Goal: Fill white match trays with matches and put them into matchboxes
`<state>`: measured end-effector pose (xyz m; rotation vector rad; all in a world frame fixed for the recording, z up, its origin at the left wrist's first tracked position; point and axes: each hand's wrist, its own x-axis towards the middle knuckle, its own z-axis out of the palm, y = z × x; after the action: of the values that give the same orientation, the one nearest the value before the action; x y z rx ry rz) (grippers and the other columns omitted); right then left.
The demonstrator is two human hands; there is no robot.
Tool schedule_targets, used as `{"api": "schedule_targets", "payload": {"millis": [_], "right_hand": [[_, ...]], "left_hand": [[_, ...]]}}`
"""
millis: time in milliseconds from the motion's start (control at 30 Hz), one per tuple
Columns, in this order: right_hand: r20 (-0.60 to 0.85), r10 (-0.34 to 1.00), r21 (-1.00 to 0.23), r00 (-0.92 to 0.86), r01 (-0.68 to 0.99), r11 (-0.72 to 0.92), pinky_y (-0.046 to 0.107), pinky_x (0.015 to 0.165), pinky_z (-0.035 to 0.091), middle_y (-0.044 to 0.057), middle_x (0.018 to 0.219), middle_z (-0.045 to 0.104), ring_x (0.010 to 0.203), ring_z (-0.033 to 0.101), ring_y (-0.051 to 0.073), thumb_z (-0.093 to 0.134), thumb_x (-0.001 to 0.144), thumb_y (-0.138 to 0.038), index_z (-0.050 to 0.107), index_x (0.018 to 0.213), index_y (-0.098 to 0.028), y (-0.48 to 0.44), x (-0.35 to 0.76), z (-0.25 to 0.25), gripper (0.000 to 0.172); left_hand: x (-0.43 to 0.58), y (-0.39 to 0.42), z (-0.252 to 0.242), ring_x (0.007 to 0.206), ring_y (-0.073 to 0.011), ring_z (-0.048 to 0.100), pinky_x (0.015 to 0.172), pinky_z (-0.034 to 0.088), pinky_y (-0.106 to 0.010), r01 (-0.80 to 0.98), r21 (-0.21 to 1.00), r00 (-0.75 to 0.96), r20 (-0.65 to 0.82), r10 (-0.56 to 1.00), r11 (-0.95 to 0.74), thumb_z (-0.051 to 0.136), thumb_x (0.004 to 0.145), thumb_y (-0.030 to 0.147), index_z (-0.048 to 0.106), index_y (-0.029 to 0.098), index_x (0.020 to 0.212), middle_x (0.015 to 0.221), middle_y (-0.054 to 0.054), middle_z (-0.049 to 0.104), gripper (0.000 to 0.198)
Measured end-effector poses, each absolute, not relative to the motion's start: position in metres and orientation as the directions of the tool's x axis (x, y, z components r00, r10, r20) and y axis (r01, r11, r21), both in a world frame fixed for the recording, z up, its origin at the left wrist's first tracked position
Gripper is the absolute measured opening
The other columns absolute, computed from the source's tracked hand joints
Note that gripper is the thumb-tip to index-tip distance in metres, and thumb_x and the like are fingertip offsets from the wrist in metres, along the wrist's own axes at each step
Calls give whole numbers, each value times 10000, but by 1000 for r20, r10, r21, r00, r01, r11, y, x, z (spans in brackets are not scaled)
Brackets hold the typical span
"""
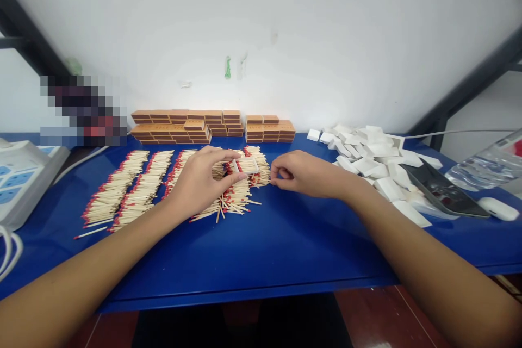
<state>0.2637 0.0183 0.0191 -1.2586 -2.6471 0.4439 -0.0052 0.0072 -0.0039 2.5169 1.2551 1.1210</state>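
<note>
Left hand: grasping. Thumb and fingers pinch a small white matchbox inner tray by its left part; red-tipped matches show inside it. The tray sits above the loose match heap; whether its underside touches the heap cannot be made out.

Right hand: fingers curled in, fingertips just right of the heap and a short way right of the gripped tray, apart from it. Whether anything is held in the curled fingers cannot be told from this view.

Surroundings, referred to the left-hand grip:
- Below and around it: the heap, sticks crossing at mixed angles along its near edge, red heads partly visible.
- Left: slanting match rows, partly hidden by the left hand and forearm; one single match lies apart at their near end.
- Beyond, slightly left: brown-sided matchboxes stacked in layers against the wall. Beyond, slightly right: a smaller matchbox stack, a gap between the two.
- Right, past the right hand: a jumbled pile of white trays, then a dark-screened device, a white computer mouse and a clear plastic bottle.
- Far left: a white power strip with blue socket faces.

Support surface: blue tabletop.
</note>
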Motion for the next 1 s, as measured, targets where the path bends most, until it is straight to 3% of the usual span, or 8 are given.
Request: {"api": "schedule_targets", "payload": {"millis": [333,600,833,1000], "right_hand": [[19,789,-339,-613,739,582,288,619,320,-2,744,646,644,504,138,646,864,-212,668,828,-205,20,260,13,42],[-9,774,-340,-633,730,593,293,616,312,7,746,646,629,485,137,610,908,-222,603,786,-199,20,262,12,124],[53,775,-332,-630,720,609,288,658,340,34,841,673,694,516,151,552,980,-288,634,876,-192,18,265,17,163],[109,796,-323,-596,736,595,279,635,324,11,777,638,667,500,142,565,979,-277,643,904,-189,18,264,21,140]], "left_hand": [[-5,6,-3,1094,-252,695,946,552,-389,646,396,387,567,727,-653,809,871,461,754,243,1168,1178,-56,773,372],[-5,9,-5,1082,-237,697,936,550,-369,637,389,396,576,715,-666,804,878,457,755,222,1167,1169,-63,770,375],[-5,8,-3,1080,-242,700,942,546,-367,641,389,392,576,718,-662,823,862,442,761,221,1158,1167,-62,773,375],[-6,9,-3,1061,-239,699,923,542,-361,645,358,413,580,702,-675,805,877,458,761,215,1163,1143,-64,774,378]]}}
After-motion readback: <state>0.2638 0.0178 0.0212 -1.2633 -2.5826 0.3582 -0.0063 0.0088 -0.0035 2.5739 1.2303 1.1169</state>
